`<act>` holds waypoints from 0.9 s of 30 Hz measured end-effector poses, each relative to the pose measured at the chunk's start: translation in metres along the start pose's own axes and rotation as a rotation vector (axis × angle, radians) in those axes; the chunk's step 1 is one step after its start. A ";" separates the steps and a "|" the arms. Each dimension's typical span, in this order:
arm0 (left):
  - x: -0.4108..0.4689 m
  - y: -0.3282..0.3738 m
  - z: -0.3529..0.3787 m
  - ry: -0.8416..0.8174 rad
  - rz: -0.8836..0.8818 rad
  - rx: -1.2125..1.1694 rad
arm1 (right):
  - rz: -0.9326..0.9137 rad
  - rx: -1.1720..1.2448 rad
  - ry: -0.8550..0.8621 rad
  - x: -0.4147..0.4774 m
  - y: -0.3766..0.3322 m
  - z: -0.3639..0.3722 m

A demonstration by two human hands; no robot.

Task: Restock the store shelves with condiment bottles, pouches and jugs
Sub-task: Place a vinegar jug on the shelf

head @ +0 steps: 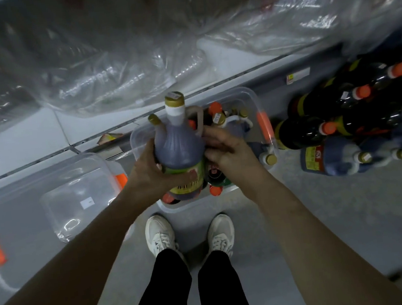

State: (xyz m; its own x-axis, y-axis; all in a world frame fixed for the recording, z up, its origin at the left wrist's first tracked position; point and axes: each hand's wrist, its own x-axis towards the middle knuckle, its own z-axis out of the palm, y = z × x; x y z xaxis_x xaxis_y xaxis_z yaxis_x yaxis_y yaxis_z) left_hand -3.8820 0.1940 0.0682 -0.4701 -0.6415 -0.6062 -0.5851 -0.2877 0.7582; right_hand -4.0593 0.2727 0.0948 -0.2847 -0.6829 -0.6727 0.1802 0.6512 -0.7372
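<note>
A large dark jug (178, 145) with a gold cap and a side handle is held above a clear plastic bin (265, 125) on the floor. My left hand (147, 173) grips the jug's left side and lower body, thumb across the green label. My right hand (224, 147) touches the jug's right side by the handle, fingers loosely bent. The bin holds more bottles with orange and gold caps, partly hidden behind the jug and my hands.
Dark bottles (341, 121) with orange caps and blue jugs (333, 159) lie on the floor at right. Clear bin lids (74, 189) lie at left. A low white shelf (30, 139) under plastic-wrapped packs (122, 68) runs ahead. My shoes (189, 236) stand just behind the bin.
</note>
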 end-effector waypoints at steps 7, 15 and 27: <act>-0.075 0.070 -0.025 -0.115 -0.038 -0.202 | 0.094 0.150 -0.242 -0.084 -0.055 -0.020; -0.166 0.166 -0.043 -0.095 0.056 -0.315 | -0.002 0.101 -0.212 -0.188 -0.143 -0.026; -0.294 0.277 -0.077 -0.002 0.194 -0.439 | -0.179 0.087 -0.187 -0.313 -0.250 -0.025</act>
State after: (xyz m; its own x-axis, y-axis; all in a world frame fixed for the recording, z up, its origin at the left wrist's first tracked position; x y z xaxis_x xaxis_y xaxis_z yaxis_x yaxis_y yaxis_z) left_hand -3.8555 0.2482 0.4750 -0.5446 -0.7119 -0.4434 -0.1524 -0.4359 0.8870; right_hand -4.0386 0.3320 0.4917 -0.1417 -0.8394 -0.5248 0.2254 0.4888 -0.8428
